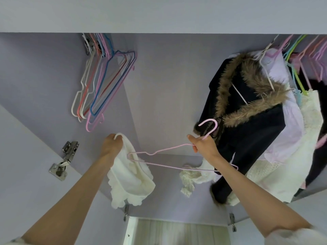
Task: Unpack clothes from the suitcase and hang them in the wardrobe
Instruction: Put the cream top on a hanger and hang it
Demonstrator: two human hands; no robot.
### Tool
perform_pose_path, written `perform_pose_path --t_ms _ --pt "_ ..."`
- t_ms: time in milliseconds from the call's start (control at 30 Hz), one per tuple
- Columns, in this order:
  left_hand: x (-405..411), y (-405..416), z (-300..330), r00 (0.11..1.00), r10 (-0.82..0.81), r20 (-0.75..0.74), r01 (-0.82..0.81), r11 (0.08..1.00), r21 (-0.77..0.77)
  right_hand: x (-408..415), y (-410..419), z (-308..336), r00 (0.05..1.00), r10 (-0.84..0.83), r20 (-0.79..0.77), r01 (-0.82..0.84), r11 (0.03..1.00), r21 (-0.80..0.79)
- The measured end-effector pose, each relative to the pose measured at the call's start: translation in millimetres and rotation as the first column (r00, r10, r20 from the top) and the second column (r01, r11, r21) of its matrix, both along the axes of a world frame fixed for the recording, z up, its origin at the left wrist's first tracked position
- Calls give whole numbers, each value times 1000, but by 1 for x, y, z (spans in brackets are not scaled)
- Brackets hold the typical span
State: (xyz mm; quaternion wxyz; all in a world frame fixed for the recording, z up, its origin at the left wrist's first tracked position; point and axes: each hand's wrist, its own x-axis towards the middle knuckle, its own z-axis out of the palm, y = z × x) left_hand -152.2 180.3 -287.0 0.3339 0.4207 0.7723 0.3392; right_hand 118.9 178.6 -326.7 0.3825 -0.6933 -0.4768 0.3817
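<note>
Two bare forearms are reaching up into the wardrobe (159, 85). The left hand (111, 145) is gripping the top edge of a white garment (131, 181) with curled fingers, and the cloth is hanging down beside the left wrist. The right hand (203, 145) is pinching a pink wire hanger (169, 166) at its neck, just below the hook, which is pointing up free of the rail. The hanger's left shoulder is lying across the white garment, touching it. Just behind the right arm, a dark coat with a fur-trimmed hood (247, 112) is hanging, with pale and lacy clothes (290, 138) packed beside it to the right. Farther back on the left, a bunch of empty coloured hangers (104, 85) is dangling. A metal door hinge (63, 160) is sitting at the left.
</note>
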Motion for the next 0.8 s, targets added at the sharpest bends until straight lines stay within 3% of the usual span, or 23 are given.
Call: perform_pose_path --t_ms 167,333,433,533,567,633,733,800 --pt "27 0 16 979 -200 -39 201 980 8 -35 -6 13 978 101 181 -100 995 -16" --pt "53 -3 41 913 -396 -97 403 913 69 -67 -6 22 980 171 97 -172 985 2" --pt "60 -7 51 828 -460 -320 511 854 96 -71 -3 31 994 83 -66 -70 983 172" --pt "58 -8 48 624 -390 -677 604 791 101 -67 -1 46 984 77 -160 -28 956 291" --pt "59 -8 47 604 -397 -691 634 764 115 -65 0 53 981 77 -176 -22 954 300" --pt "63 -8 50 656 -491 -573 668 731 138 -61 2 62 974 58 -219 6 959 283" --pt "68 0 55 706 -572 -417 661 744 98 -55 6 69 952 61 -299 23 963 270" --pt "67 7 57 765 -552 -334 611 785 104 -51 7 68 978 20 -210 57 933 354"
